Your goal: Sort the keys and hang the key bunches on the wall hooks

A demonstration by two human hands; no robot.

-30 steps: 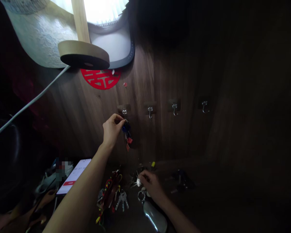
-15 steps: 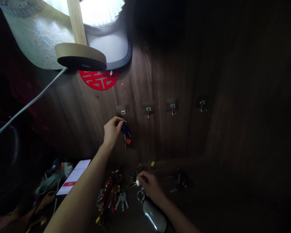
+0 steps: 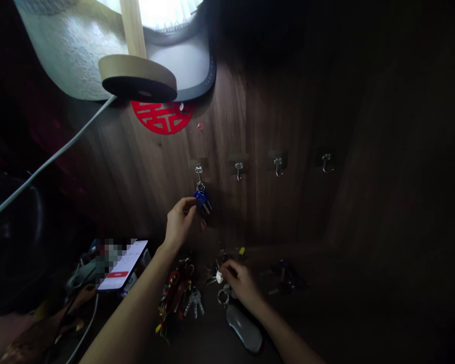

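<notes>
A bunch of keys with blue heads (image 3: 201, 197) hangs by its ring from the leftmost metal hook (image 3: 198, 170). My left hand (image 3: 180, 222) is just left of those keys, thumb and forefinger apart, not gripping the ring. Lower down, my right hand (image 3: 242, 283) has its fingertips closed on a bunch of keys with a white charm (image 3: 219, 276), partly hidden by the fingers. Below it lies a grey key case (image 3: 244, 328) with a metal ring. Another key bunch with red and yellow cords (image 3: 176, 290) lies to the left, beside several silver keys (image 3: 194, 302).
More hooks (image 3: 239, 171) line the dark wooden panel to the right. Dark keys (image 3: 286, 275) lie in shadow at right. A phone (image 3: 123, 268) with a cable is at left. Above stand a lamp (image 3: 138, 76), caps (image 3: 189, 65) and a red paper cutout (image 3: 163, 119).
My left hand has let go of the ring and moved slightly down, leaving the blue keys on the hook. My right hand stays at the white charm. The view has shifted slightly.
</notes>
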